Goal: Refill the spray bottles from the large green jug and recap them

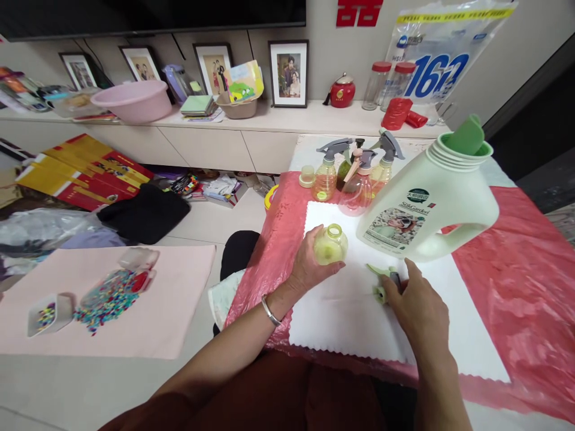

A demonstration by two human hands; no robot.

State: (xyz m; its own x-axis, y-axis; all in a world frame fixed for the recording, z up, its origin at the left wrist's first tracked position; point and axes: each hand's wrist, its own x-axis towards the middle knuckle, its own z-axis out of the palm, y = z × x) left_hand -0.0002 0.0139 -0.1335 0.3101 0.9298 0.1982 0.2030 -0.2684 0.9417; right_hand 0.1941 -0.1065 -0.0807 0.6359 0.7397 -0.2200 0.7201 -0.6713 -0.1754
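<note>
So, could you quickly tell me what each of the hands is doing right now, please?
Left hand: closed around a small yellow-green bottle, open at the top.
Right hand: fingers on a green spray nozzle lying on the white cloth.

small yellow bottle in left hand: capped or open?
Open. The small yellow bottle in the left hand shows a bare round mouth; a green sprayer head lies under the right hand.

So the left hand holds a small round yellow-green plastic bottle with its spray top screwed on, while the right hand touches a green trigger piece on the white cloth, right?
Not quite. The head view shows the small round yellow-green plastic bottle in the left hand with its neck open, no spray top on it. The right hand does touch the green trigger piece on the white cloth.
</note>
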